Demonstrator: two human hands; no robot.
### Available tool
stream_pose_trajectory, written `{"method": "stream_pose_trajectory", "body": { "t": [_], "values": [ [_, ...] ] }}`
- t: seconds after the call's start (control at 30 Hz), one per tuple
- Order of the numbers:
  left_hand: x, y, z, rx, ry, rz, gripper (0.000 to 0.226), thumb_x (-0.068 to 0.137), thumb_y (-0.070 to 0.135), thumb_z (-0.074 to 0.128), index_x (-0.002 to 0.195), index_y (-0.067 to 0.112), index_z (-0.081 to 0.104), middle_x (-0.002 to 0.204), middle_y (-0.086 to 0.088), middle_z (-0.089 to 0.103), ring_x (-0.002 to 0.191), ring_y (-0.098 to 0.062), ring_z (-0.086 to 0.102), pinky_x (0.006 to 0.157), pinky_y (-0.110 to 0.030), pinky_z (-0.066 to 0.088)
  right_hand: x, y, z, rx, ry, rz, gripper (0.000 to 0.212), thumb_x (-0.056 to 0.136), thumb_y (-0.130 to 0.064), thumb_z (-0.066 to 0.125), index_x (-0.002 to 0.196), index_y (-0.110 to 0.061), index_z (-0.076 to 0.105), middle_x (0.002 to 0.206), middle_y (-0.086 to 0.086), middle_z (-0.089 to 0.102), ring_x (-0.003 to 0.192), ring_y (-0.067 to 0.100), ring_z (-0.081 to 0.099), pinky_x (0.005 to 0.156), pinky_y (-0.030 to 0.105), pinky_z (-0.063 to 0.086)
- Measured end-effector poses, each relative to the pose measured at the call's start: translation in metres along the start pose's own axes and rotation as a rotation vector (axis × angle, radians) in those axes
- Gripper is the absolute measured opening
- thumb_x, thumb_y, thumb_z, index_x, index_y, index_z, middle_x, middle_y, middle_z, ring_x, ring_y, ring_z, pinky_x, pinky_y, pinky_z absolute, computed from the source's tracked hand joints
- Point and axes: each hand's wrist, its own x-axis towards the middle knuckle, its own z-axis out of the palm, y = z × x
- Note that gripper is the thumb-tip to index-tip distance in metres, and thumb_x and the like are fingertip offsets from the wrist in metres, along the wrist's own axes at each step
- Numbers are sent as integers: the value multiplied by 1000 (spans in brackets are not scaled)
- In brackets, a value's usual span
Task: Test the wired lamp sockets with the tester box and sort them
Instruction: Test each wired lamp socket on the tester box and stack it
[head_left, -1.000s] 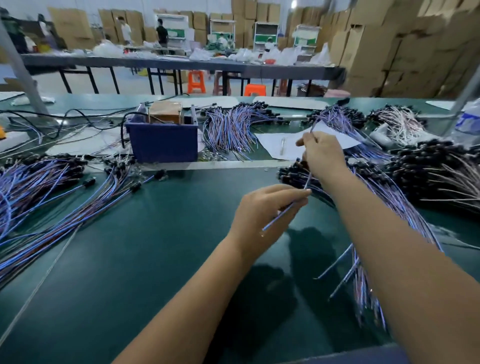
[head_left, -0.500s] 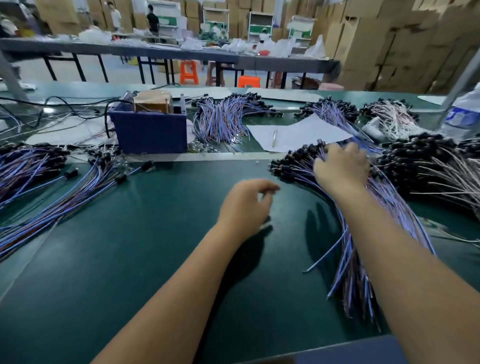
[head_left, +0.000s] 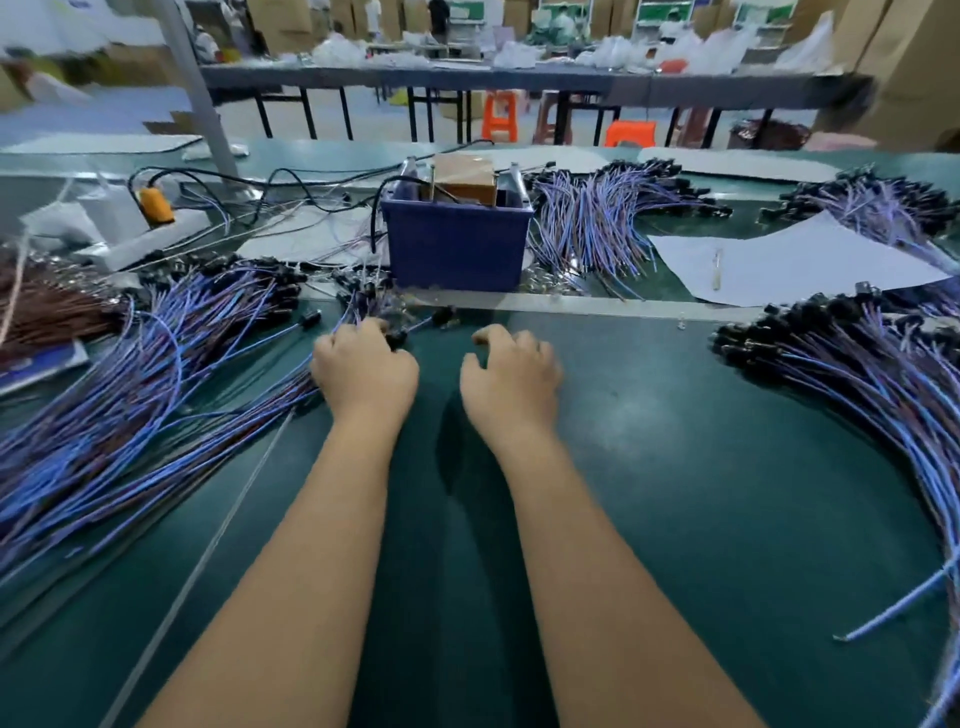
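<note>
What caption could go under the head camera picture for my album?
Left hand grips wired sockets on the green table; right hand hovers empty before the blue tester box.

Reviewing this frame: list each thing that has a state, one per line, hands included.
left hand: fingers curled onto wired sockets at the left pile's edge
right hand: loosely curled over the mat, holding nothing
left pile of wired sockets: spread loose
right pile of wired sockets: fanned out, untouched
blue bin: upright, a box inside
</note>
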Motion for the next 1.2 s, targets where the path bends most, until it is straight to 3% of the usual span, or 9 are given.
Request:
{"method": "stream_pose_trajectory", "body": {
  "t": [0.3,0.47,0.6,0.73,0.8,0.87,0.97,1.07,1.2],
  "values": [
    [6,0,7,0,-49,-1,38,93,11,46,123,28,63,128,-11,54,124,-36,35,94,-38,32,-7,-4,1,200,28,-172,26,94,-12,49,116,-12,63,113,8,59,107,26,50,86,35,41],
    [-4,12,2,-229,175,170,33,92,8,51,119,22,64,123,-6,60,123,-31,41,99,-40,28,-7,-6,1,444,23,-142,21,97,-13,46,103,-15,66,90,-2,65,83,15,57,70,27,41],
    [-22,35,-4,-754,97,459,36,79,-9,54,105,12,70,103,-2,69,104,-24,60,96,-39,45,-6,-14,-6,917,-129,12,30,105,-28,38,100,-18,65,97,-1,68,89,6,60,80,22,47],
    [-39,57,-5,-972,-47,468,40,83,-5,58,102,28,68,103,1,70,104,-19,63,92,-35,51,-1,-9,-19,1634,-416,228,61,101,-56,25,106,-9,64,102,8,67,100,20,62,94,32,48],
    [-37,59,-10,-1043,-75,452,41,83,-7,59,96,30,69,99,1,71,101,-15,65,91,-31,51,-1,-1,-24,1776,-603,193,80,94,-69,20,119,-3,57,111,12,64,106,26,59,97,37,44],
    [-34,56,-16,-1188,-169,414,37,84,-8,59,87,27,71,88,6,73,88,-7,67,81,-21,50,0,5,-27,1804,-648,125,91,89,-75,13,119,-2,57,116,15,61,110,27,55,101,38,37],
    [-37,53,-21,-1392,-395,385,35,78,-5,57,71,24,75,74,4,72,70,-11,63,66,-21,49,3,7,-29,1834,-468,190,73,98,-63,20,100,-3,62,99,14,65,95,25,60,90,33,43],
    [-38,49,-15,-1568,-554,349,34,71,-3,46,64,15,74,70,-6,70,70,-21,61,71,-30,50,4,7,-26,1625,-176,150,24,102,-13,43,90,-6,63,80,6,65,76,14,61,73,24,50],
    [-24,42,0,-1645,-406,-165,28,90,2,41,78,7,66,69,-6,65,69,-17,63,70,-28,51,4,5,-21,1277,101,22,26,93,11,50,91,-13,61,77,2,67,69,6,63,70,15,49]
  ]
}}
